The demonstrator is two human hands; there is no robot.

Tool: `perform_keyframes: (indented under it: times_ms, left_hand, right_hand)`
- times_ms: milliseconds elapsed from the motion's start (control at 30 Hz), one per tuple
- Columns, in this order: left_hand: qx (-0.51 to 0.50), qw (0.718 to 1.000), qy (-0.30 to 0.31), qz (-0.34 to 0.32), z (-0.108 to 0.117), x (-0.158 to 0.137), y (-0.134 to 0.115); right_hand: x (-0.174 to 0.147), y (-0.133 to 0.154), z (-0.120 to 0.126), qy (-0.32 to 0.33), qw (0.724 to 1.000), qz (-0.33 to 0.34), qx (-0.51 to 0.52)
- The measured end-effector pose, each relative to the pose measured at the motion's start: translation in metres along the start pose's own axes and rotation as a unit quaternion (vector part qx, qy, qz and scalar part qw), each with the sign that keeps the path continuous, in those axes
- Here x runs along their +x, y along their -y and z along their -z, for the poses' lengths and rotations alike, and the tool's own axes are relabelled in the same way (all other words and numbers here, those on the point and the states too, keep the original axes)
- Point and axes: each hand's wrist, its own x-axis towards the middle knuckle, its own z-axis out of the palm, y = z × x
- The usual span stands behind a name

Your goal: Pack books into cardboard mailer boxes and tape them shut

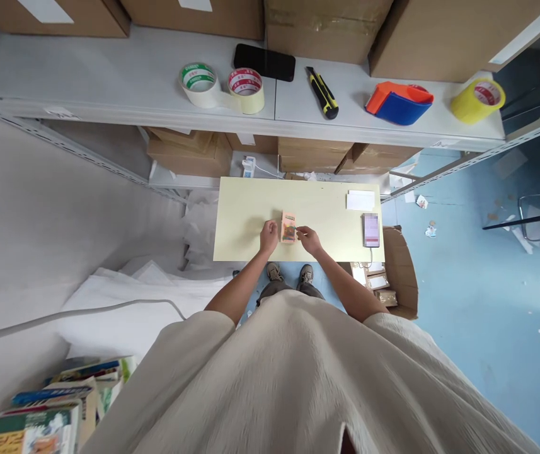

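A small pink-and-orange packet or thin box (288, 217) with a dark picture on its face lies on the pale yellow tabletop (246, 195). Just left of it is my left hand (268, 237), its fingers curled closed; what they hold, if anything, is hidden. At the packet's right edge, my right hand (308, 239) pinches with thumb and finger. Something small and dark shows at those fingertips, too small to name. Farther right on the table lie a phone (371, 229) on a cable, its screen lit, and some white cards or papers (360, 200).
On the shelf (123, 82) ahead are tape rolls (200, 88), a black phone (264, 62), a utility knife (321, 93), an orange-and-blue tape dispenser (399, 103) and yellow tape (477, 101). An open carton (401, 271) stands right of the table; books (38, 429) lie lower left.
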Motion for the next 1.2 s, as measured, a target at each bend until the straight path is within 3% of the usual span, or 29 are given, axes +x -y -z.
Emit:
perform_keyframes:
  times_ms: [133,300,467,533,633,700,767,967,1200]
  left_hand:
    - [0.03,0.999,-0.014,-0.003,0.016,-0.001,0.005]
    - [0.062,0.998,0.01,-0.005,0.018,-0.004,0.013]
    - [0.174,0.98,0.084,-0.048,0.024,-0.015,0.023]
    - [0.268,0.95,0.136,-0.089,0.032,-0.022,0.029]
    - [0.385,0.886,0.201,-0.161,0.046,-0.031,0.04]
    - [0.433,0.856,0.222,-0.176,0.055,-0.034,0.046]
    - [0.464,0.837,0.236,-0.17,0.062,-0.032,0.052]
    - [0.491,0.828,0.225,-0.148,0.084,-0.009,0.061]
    - [0.508,0.821,0.224,-0.13,0.135,0.046,0.056]
  right_hand:
    - [-0.003,-0.004,-0.003,0.007,1.0,-0.007,-0.021]
    - [-0.007,-0.007,-0.007,0.021,0.998,0.0,-0.063]
    - [-0.014,0.0,-0.02,0.059,0.982,0.033,-0.177]
    - [-0.021,0.002,-0.026,0.104,0.954,0.076,-0.27]
    - [-0.032,0.003,-0.035,0.202,0.867,0.152,-0.429]
    - [-0.036,0.004,-0.04,0.238,0.812,0.174,-0.503]
    - [-0.034,0.007,-0.046,0.244,0.785,0.178,-0.54]
    - [-0.007,0.036,-0.077,0.249,0.762,0.183,-0.57]
    - [0.04,0.083,-0.132,0.252,0.756,0.179,-0.576]
